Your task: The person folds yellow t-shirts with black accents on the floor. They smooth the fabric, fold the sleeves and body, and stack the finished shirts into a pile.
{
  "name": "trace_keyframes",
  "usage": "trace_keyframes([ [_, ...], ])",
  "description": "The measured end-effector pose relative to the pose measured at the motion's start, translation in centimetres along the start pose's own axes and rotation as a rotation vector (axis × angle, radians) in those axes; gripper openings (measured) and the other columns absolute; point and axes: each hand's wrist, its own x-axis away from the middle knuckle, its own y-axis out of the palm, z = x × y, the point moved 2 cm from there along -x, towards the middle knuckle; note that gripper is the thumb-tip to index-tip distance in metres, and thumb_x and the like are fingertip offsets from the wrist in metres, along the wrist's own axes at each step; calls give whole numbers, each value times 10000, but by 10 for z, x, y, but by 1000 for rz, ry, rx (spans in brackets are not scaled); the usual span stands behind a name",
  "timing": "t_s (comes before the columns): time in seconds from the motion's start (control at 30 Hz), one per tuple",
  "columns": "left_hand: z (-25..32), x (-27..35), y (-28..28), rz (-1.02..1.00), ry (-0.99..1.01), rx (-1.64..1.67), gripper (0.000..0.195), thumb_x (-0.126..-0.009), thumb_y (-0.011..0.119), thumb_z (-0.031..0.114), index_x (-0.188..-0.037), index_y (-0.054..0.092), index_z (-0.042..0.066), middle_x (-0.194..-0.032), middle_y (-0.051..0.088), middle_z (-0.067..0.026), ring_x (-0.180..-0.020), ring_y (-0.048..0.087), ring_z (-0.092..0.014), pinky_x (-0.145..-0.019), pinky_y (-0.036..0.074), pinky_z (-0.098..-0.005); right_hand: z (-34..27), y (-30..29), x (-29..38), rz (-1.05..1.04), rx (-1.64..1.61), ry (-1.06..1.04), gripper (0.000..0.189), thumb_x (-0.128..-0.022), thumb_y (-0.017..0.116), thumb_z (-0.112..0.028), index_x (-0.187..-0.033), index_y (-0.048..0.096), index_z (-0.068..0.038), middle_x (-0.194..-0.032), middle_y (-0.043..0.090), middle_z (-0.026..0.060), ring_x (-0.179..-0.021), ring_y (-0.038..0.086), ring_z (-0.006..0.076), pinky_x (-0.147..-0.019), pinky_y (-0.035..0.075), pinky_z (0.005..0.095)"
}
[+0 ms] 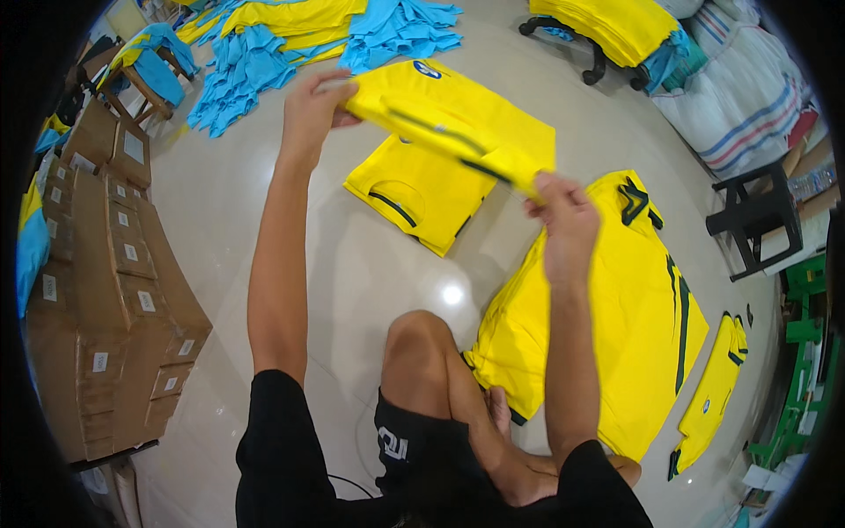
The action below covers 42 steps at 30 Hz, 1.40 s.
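A folded yellow shirt (488, 119) with a blue badge hangs in the air, slightly blurred, between my two hands. My left hand (321, 109) grips its upper left corner, and my right hand (564, 204) pinches its lower right corner. Beneath it, another folded yellow shirt (429, 198) with a dark-trimmed collar lies on the tiled floor, partly hidden by the held one. Under and beside my right forearm, yellow shirts with dark green trim (634, 290) are spread out flat. Farther right lies a narrow folded yellow garment (716, 396).
Stacked cardboard boxes (138, 284) stand at the left. Heaps of light blue (396, 33) and yellow fabric lie at the top. A wheeled base (597, 59) carries a yellow stack. White woven sacks (746, 99) and a black stool (756, 218) are at the right.
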Motion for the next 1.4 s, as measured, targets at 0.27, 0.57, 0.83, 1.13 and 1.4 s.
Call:
trace_keyframes([
  [0.27, -255, 20, -60, 197, -519, -166, 367, -905, 715, 80, -1263, 660, 23, -951, 686, -129, -721, 708, -197, -594, 636, -331, 229, 18, 64, -61, 197, 416, 226, -938, 702, -163, -1050, 720, 32, -820, 690, 55, -709, 629, 109, -656, 498, 241],
  [0.57, -256, 63, -64, 628, 62, -814, 521, -945, 679, 250, -1385, 531, 14, -1069, 652, -124, -859, 659, -222, -752, 553, -357, 169, -62, 93, -139, 251, 435, 303, -973, 659, -175, -1188, 680, 37, -886, 715, 80, -720, 616, 97, -648, 491, 227],
  [0.83, -175, 196, 108, -391, -295, -204, 268, -917, 669, 204, -1017, 720, -39, -839, 711, -97, -739, 653, -178, -730, 521, -337, 55, -372, 208, 407, 647, 468, 299, -959, 640, -239, -1157, 700, -24, -872, 709, 61, -695, 634, 123, -607, 489, 259],
  [1.13, -207, 278, 189, -569, -227, -789, 320, -851, 720, 275, -1013, 747, 1, -891, 745, -175, -819, 713, -315, -790, 549, -406, -1, -643, 392, 711, 1224, 680, 296, -843, 728, -229, -1035, 729, -3, -893, 721, 127, -602, 619, 181, -567, 510, 341],
  [1.4, -240, 246, 176, -401, -113, -711, 254, -780, 698, 192, -909, 728, -24, -801, 720, -152, -716, 671, -282, -696, 530, -414, 20, -651, 409, 715, 1387, 601, 320, -713, 758, -314, -813, 733, -11, -877, 725, 200, -829, 683, 392, -780, 548, 463],
])
